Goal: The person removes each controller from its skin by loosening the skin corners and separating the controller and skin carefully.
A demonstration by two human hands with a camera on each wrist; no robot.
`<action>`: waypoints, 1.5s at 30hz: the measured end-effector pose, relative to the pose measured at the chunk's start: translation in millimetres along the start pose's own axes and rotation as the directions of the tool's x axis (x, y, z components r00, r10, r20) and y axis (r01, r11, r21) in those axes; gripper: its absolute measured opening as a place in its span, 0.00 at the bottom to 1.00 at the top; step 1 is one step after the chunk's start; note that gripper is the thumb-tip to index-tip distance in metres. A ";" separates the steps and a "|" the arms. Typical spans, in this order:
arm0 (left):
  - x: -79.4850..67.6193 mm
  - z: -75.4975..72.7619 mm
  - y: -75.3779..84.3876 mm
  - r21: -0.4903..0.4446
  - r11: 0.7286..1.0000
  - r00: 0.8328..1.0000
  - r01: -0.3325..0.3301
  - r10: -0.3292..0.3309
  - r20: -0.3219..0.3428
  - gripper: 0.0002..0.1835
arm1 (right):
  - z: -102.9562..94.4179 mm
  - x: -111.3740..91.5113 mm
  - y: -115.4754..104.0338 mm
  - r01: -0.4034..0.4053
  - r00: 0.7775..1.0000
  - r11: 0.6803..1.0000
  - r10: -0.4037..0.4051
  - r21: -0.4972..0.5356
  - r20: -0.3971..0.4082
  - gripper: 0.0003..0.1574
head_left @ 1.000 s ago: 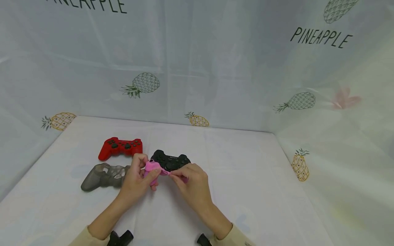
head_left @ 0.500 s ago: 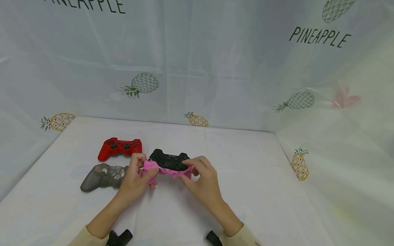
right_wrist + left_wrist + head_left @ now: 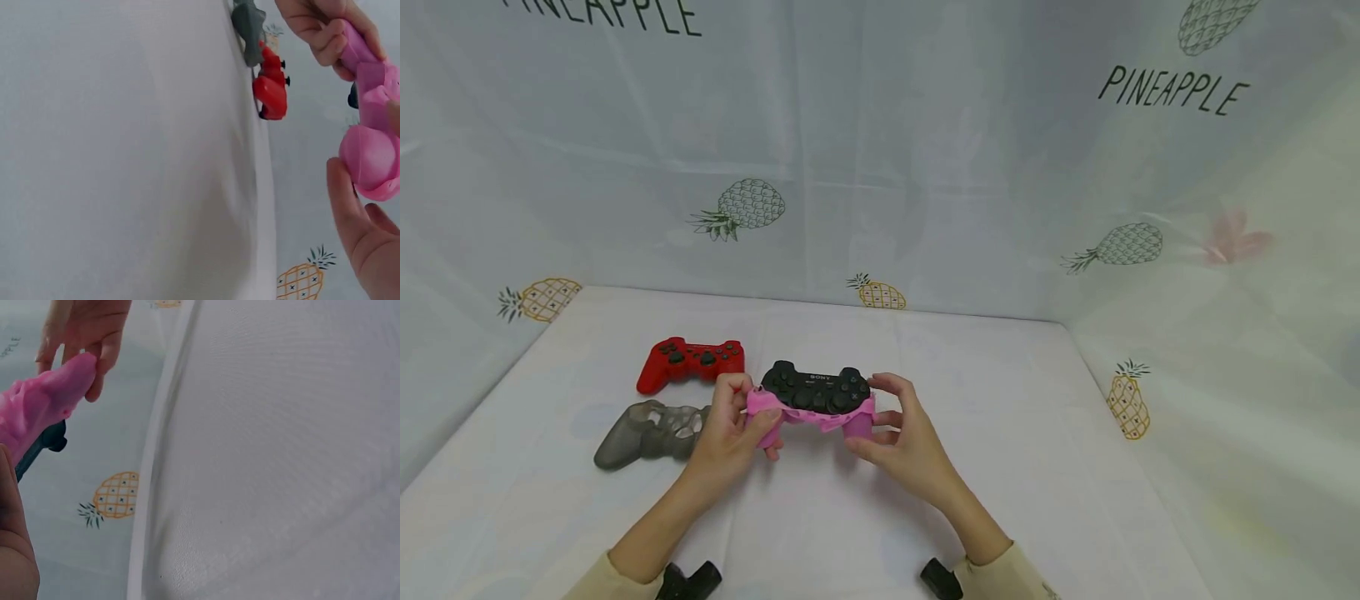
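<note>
A black game controller (image 3: 815, 392) sits partly inside a pink silicone cover (image 3: 805, 417), held above the table between both hands. The cover wraps the handles and the front edge, while the black top with its buttons and sticks shows bare. My left hand (image 3: 733, 433) grips the covered left handle, thumb on the near side and fingers around behind. At the other end my right hand (image 3: 910, 442) holds the right handle, thumb low on the pink grip (image 3: 369, 156) and fingers along its outer side. In the left wrist view, a dark controller part (image 3: 55, 435) sticks out beneath the cover.
A red controller (image 3: 688, 362) lies at the back left of the white table (image 3: 1000, 433). Nearer stands a grey controller-shaped cover (image 3: 643, 433), partly hidden by my left hand. A pineapple-print curtain (image 3: 925, 167) hangs behind and around the table.
My right hand pulled the pink cover over the controller's right handle, then moved right to that handle's outer side. The left hand has kept its grip.
</note>
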State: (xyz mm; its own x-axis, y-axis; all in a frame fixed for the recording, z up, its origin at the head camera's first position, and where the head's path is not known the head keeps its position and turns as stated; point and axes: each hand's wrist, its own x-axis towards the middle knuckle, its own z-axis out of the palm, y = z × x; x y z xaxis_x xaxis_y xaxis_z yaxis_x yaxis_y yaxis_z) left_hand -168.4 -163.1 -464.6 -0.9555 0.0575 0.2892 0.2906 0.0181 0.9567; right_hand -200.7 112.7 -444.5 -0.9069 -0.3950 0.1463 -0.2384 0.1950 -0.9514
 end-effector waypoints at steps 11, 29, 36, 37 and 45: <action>2.3 -2.7 4.6 0.089 0.995 0.998 0.039 -0.036 -0.042 0.21 | 4.7 -1.0 2.4 0.103 0.991 0.995 -0.102 0.007 -0.083 0.39; 6.0 -21.8 11.3 0.171 0.984 0.994 0.054 -0.069 0.087 0.33 | -5.9 1.0 12.5 0.087 0.996 0.992 -0.085 0.089 -0.028 0.29; 5.5 -22.9 10.3 0.129 0.990 0.993 0.054 -0.067 0.099 0.29 | -7.2 1.2 11.2 0.091 0.996 0.989 -0.090 0.113 -0.013 0.29; 5.5 -23.0 10.3 0.118 0.992 0.993 0.052 -0.064 0.101 0.29 | -7.4 1.2 10.2 0.088 0.996 0.988 -0.087 0.127 -0.010 0.31; 5.1 -21.7 12.0 0.083 0.995 0.997 0.047 -0.052 0.053 0.29 | -6.8 2.7 5.6 0.047 0.999 0.978 -0.050 0.205 0.010 0.44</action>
State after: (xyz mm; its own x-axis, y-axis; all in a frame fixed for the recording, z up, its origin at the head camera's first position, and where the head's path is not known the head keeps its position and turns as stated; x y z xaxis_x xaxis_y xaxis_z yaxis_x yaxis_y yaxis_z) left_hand -170.9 -184.2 -450.9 -0.9653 0.1092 0.2373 0.2485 0.1039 0.9630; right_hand -206.9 118.9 -447.6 -0.8903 -0.4135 0.1908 -0.2042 -0.0118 -0.9789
